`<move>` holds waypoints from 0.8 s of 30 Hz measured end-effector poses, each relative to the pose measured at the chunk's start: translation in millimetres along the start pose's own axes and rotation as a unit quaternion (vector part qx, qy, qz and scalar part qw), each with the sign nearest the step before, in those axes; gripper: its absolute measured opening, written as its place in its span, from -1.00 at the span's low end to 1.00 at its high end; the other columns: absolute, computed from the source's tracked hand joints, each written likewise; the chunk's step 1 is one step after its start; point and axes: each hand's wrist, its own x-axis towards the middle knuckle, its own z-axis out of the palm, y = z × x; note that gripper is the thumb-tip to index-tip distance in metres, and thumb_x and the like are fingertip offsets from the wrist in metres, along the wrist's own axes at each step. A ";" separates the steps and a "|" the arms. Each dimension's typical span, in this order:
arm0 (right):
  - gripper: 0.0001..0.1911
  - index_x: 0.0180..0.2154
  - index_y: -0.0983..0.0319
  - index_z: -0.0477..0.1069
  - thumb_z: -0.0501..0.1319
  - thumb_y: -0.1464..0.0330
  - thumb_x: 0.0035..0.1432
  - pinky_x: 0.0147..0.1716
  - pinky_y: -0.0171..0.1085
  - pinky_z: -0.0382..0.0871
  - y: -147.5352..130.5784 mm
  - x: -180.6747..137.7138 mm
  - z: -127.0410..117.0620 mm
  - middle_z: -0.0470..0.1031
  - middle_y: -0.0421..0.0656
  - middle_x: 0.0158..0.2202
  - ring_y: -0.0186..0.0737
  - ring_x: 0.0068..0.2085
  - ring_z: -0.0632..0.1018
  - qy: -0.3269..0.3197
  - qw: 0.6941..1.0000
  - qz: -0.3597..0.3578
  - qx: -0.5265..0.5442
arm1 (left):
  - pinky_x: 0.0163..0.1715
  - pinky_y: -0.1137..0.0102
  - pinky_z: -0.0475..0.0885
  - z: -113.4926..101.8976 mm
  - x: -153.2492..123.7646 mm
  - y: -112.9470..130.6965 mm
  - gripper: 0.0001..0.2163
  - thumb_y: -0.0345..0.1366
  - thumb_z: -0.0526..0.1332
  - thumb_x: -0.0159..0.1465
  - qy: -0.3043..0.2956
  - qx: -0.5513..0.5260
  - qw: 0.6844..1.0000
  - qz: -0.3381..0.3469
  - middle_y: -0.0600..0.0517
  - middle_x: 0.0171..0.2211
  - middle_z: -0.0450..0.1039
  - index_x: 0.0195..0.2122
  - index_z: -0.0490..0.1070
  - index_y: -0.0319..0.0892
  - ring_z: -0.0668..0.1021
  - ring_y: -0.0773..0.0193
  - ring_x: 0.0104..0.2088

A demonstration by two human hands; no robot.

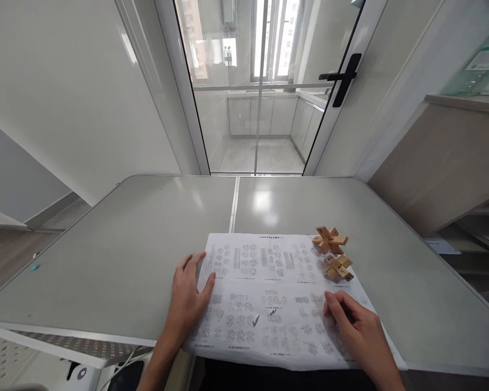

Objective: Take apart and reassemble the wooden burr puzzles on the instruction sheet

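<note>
A large white sheet printed with small diagrams and lines of text lies at the near side of the table, creased across. My left hand rests on its left edge, fingers and thumb apart. Over the lower right part of the sheet, my right hand is curled with thumb and fingers together; nothing shows between them. Beyond it, at the sheet's right edge, stands a wooden interlocking burr puzzle. A second wooden burr puzzle, marked with numbers, sits just nearer. Neither hand touches the puzzles.
The grey table has a metal seam down its middle. A small teal bit lies near the left edge. Behind stands a glass door with a black handle. Shelving borders the right side.
</note>
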 end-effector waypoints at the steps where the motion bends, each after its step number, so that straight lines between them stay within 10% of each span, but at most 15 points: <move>1: -0.41 -0.50 0.16 0.42 0.12 -0.14 0.36 -0.49 -0.33 0.31 -0.9 -0.4 0.3 0.40 -0.23 -0.57 -0.25 -0.52 0.39 0.002 1.000 0.000 0.001 | 0.37 -0.20 0.25 0.4 0.3 -0.7 -0.54 -0.08 0.19 0.42 0.001 0.001 1.000 0.005 -0.16 0.30 0.38 0.31 0.33 -0.06 0.23 -0.14 0.45; 24: -0.41 -0.48 0.16 0.40 0.12 -0.15 0.36 -0.44 -0.29 0.28 4.4 3.5 0.6 0.34 -0.24 -0.56 -0.22 -0.49 0.39 -0.032 0.999 0.027 0.021 | 0.37 -0.20 0.24 3.2 3.5 -3.7 -0.50 -0.06 0.15 0.42 0.000 0.022 0.999 0.023 -0.18 0.27 0.43 0.32 0.32 -0.15 0.25 -0.15 0.43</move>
